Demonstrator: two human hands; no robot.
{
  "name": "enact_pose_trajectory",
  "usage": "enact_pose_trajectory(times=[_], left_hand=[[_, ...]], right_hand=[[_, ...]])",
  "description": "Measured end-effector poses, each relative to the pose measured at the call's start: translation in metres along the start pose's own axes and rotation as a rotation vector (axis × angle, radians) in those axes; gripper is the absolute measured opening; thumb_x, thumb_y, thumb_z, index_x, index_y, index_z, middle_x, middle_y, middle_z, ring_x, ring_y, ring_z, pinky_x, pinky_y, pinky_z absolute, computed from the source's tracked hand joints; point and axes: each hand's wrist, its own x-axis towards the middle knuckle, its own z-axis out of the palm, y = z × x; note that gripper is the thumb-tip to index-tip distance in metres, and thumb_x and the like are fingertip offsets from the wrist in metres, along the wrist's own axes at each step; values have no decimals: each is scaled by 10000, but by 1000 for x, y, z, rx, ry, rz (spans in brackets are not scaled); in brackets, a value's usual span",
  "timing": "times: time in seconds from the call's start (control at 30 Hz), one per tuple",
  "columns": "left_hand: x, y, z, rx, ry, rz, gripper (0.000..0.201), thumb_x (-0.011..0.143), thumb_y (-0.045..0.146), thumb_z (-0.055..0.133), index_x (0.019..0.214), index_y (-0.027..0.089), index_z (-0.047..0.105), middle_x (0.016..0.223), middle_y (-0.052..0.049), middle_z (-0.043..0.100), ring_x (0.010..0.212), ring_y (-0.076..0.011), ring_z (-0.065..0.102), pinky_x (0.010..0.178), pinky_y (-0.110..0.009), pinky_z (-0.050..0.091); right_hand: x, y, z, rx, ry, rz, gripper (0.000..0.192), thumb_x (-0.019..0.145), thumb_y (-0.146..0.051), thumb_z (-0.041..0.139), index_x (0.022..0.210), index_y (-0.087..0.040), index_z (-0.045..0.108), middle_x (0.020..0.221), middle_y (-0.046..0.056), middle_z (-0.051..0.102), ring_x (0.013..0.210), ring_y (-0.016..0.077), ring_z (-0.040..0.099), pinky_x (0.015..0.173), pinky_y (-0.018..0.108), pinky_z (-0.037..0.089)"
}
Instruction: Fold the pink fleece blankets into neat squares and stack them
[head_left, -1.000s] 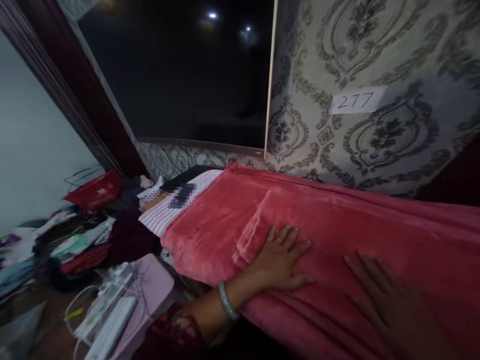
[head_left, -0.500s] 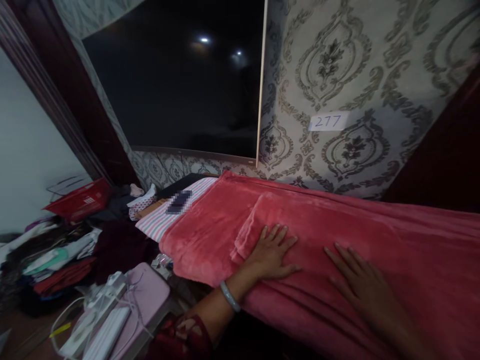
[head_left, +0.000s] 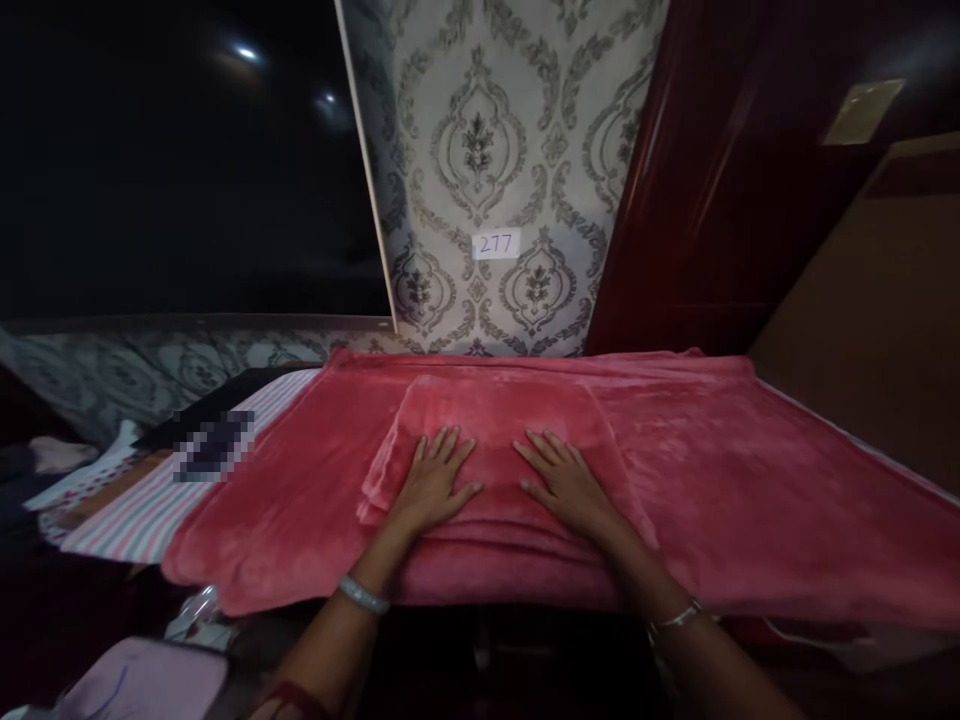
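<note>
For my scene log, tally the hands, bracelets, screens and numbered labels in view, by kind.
Hands: 2 (left hand, right hand, both on the pink cloth)
Bracelets: 2
Screens: 1
Numbered labels: 1
Total: 6

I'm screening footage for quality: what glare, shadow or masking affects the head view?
In the head view: two glare spots on the black screen; a pixelated patch on the striped cloth; deep shadow beneath the front of the red fabric; left hand and right hand fairly clear.
</note>
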Motion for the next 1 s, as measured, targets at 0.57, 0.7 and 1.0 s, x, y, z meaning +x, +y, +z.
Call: enact_pose_trajectory(times=[0.57, 0.7, 1.0], left_hand=[[-4, 1, 5, -39, 55, 4, 662, 936, 533, 518, 1523, 256, 390, 1622, -120, 307, 1509, -325, 234, 1205, -601, 204], [-7, 3, 6, -55, 99, -3, 633, 924, 496, 537, 1494, 236, 446, 1604, -139, 342, 1501, -335, 254, 1204, -593, 219], [-7, -8, 18, -15, 281, -43, 640, 874, 463, 547, 1465, 222, 494, 1612, -170, 309, 1500, -422, 188, 1150, -662, 240]], right_hand=[[-7, 5, -4, 95, -14, -3, 564, 996, -514, 437, 1534, -370, 349, 1641, 31, 266, 1519, 277, 208, 1186, 597, 243], [-8, 5, -3, 105, -12, 10, 572, 993, -541, 428, 1534, -372, 349, 1637, 33, 274, 1516, 290, 213, 1181, 608, 247], [-2, -2, -13, 179, -46, 54, 607, 969, -614, 447, 1518, -363, 389, 1638, 28, 277, 1520, 281, 203, 1201, 572, 211]])
